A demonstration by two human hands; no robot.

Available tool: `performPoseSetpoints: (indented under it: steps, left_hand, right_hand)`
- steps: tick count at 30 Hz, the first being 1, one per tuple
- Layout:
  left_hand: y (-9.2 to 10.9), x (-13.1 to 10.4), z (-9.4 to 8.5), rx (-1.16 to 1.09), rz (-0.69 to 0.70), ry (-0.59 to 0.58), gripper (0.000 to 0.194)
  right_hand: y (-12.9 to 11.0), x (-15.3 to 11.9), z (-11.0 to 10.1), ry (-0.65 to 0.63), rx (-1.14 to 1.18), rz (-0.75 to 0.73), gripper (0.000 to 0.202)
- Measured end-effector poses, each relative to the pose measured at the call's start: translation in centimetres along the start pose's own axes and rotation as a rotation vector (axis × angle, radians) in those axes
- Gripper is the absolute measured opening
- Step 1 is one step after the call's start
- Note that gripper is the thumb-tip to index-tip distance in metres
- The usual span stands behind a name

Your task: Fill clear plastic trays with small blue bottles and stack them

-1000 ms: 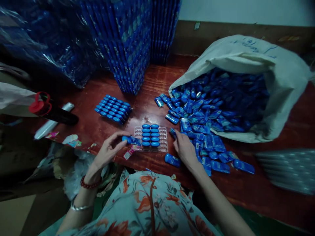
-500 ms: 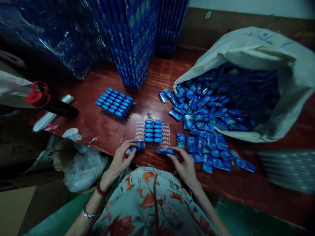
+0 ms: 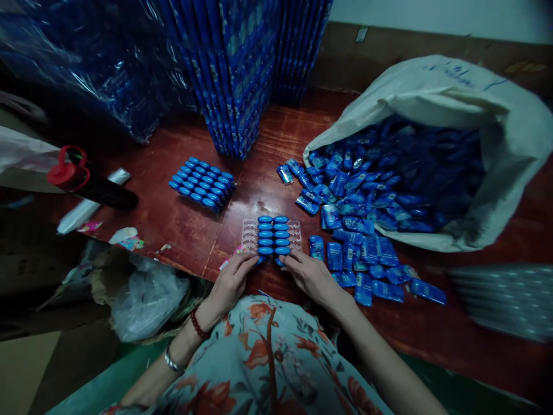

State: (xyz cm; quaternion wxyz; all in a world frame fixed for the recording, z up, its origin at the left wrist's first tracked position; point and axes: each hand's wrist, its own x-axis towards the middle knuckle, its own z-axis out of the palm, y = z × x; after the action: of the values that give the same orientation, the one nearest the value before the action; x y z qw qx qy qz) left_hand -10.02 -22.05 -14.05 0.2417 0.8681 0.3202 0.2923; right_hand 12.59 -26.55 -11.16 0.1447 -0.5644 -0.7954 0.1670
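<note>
A clear plastic tray (image 3: 249, 236) lies on the red-brown table near its front edge, with two columns of blue oval packs (image 3: 265, 235) in its middle and bare slots on both sides. At its lower left corner, my left hand (image 3: 233, 278) pinches a blue pack, mostly hidden by the fingers. My right hand (image 3: 309, 276) closes on another blue pack at the lower right of the tray. Loose blue packs (image 3: 369, 250) lie to the right, spilling from a white sack (image 3: 432, 75). Filled trays (image 3: 201, 183) are stacked at the upper left.
Tall stacks of blue packs (image 3: 233, 86) stand at the back. A black bottle with a red lid (image 3: 103, 191) lies at the left, beside a clear roll (image 3: 78, 212). Clear trays (image 3: 510, 297) are at the right edge; a plastic bag (image 3: 149, 297) is below the table's left edge.
Both hands have moved inward, bringing their blue packs closer together at the tray's near edge. The tray appears slightly lower and further right in the view.
</note>
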Motion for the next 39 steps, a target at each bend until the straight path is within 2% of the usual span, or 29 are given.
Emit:
performPoseSetpoints:
  steps: [3,8,11,14,18,20,22,25,27,30,32,34,36,39]
  left_hand:
    - [-0.4,0.6,0.1,0.057,0.11,-0.053,0.038]
    - [-0.6,2.1,-0.6,0.119,0.257,-0.232,0.037]
    - [-0.8,2.6,-0.7,0.206,0.305,-0.253,0.034]
    - [-1.0,2.3,-0.5,0.302,0.292,-0.221,0.036]
    - [-1.0,1.8,-0.2,0.325,0.221,-0.171,0.049]
    - [-0.9,1.9,-0.2,0.324,0.208,-0.17,0.05]
    - [-0.5,2.1,-0.2,0.34,0.204,-0.15,0.045]
    - [0.6,2.6,0.0,0.345,0.258,-0.094,0.039]
    - [1.9,3.1,0.8,0.286,0.359,-0.129,0.034]
    - [4.2,4.3,3.6,0.265,0.415,-0.366,0.028]
    - [5.5,5.1,6.0,0.362,0.351,-0.509,0.027]
    - [6.0,5.6,8.0,0.442,0.313,-0.586,0.025]
    - [5.9,5.7,9.0,0.44,0.317,-0.628,0.019]
    - [5.1,5.2,7.9,0.321,0.311,-0.659,0.015]
  right_hand:
    - [-0.4,0.5,-0.1,-0.018,-0.102,0.002,0.02]
    - [-1.5,0.3,1.5,0.122,-0.288,0.009,0.023]
    - [-2.2,-0.2,2.5,0.203,-0.339,0.072,0.028]
    - [-2.4,-1.1,3.3,0.301,-0.243,0.135,0.034]
    - [-0.7,-2.6,3.4,0.512,-0.009,0.326,0.035]
    - [1.0,-3.3,2.6,0.608,0.067,0.468,0.033]
    - [2.8,-3.8,1.5,0.639,0.114,0.578,0.032]
    - [5.0,-4.0,-0.2,0.548,0.151,0.654,0.033]
    - [5.5,-3.6,-0.9,0.429,0.134,0.671,0.034]
    - [5.2,-2.2,-1.3,0.188,0.001,0.727,0.034]
    - [4.5,-1.1,-1.3,0.02,-0.097,0.765,0.038]
    - [3.9,-0.5,-1.1,-0.09,-0.164,0.77,0.042]
    - [3.6,-0.5,-0.9,-0.122,-0.196,0.739,0.041]
    - [3.8,-1.3,-0.5,-0.066,-0.17,0.692,0.036]
